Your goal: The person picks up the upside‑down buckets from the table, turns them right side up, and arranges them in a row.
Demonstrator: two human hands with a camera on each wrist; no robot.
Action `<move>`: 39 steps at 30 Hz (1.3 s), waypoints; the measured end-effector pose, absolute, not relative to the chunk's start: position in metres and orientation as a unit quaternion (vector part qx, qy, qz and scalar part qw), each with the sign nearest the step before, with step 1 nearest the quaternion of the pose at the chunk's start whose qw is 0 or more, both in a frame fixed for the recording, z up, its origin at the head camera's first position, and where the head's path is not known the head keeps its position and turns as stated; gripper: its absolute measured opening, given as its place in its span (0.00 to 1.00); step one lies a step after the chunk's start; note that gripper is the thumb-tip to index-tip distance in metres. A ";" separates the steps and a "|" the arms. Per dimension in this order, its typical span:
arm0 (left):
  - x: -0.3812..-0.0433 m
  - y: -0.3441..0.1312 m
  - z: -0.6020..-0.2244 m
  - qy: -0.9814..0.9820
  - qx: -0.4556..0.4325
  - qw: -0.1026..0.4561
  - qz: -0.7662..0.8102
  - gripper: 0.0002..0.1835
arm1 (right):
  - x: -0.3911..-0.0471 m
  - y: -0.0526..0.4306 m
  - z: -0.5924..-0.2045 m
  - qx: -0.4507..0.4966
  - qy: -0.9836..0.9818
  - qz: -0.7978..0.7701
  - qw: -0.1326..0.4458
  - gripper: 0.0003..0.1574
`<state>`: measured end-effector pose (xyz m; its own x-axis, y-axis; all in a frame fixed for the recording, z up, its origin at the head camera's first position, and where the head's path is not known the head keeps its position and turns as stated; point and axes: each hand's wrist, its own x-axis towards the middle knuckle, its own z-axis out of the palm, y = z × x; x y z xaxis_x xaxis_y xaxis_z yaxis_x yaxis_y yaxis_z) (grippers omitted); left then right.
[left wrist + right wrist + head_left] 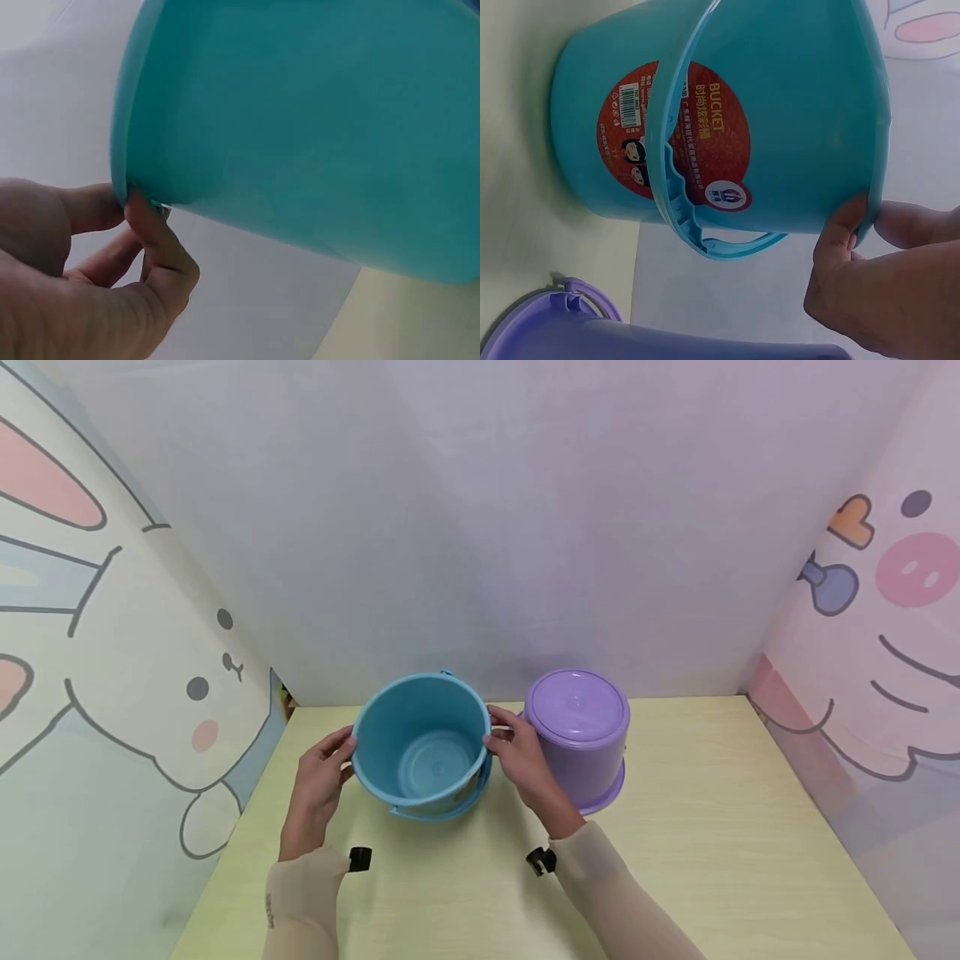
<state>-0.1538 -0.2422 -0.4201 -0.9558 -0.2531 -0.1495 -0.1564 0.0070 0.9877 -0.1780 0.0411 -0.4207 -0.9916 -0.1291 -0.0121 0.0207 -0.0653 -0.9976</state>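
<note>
A light-blue plastic bucket (427,735) has its mouth turned up toward the head camera. My left hand (322,777) pinches the left side of its rim, thumb and fingers on either side of the edge in the left wrist view. On the opposite side, my right hand (521,760) pinches the rim too. The right wrist view shows the bucket's handle (676,187) hanging down its side across a round red label (709,142). Just right of my right hand, a purple bucket (577,710) stands upside down with its base up.
The pale wooden table (705,827) runs back to a white cloth wall (480,527). Side panels carry a cartoon rabbit (150,652) on the left and a cartoon pig (900,635) on the right. Black clips sit at both sleeve cuffs.
</note>
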 end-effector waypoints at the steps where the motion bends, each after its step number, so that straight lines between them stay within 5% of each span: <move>1: -0.154 -0.242 -0.420 -0.708 0.145 0.033 -0.690 0.23 | -0.179 0.041 -0.421 -0.039 0.679 -0.731 0.051 0.29; 39: -0.174 -0.241 -0.430 -0.656 0.207 0.051 -0.724 0.25 | -0.197 0.030 -0.420 -0.003 0.683 -0.728 0.058 0.28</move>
